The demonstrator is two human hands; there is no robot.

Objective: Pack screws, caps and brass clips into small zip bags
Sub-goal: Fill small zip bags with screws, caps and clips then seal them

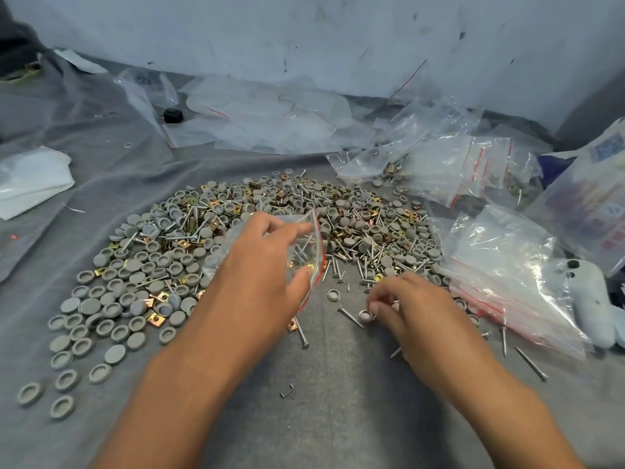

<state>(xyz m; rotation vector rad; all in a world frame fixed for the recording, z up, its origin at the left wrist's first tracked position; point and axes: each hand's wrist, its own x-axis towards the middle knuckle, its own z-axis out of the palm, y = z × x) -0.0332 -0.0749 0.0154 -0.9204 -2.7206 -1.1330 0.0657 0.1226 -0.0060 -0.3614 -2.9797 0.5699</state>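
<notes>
Two hands | left hand (267,265) pinches crinkly clear bag (306,248) (red-edged) | right hand (409,306) fingers grasp round cap (365,315)

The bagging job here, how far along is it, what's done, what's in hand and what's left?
Done: several filled bags lie at the far right. In hand: the left hand holds an open zip bag with a few screws already inside, while the right hand pinches a cap off the cloth. Left: most of it, judging by the big pile of caps, screws and clips.
</notes>
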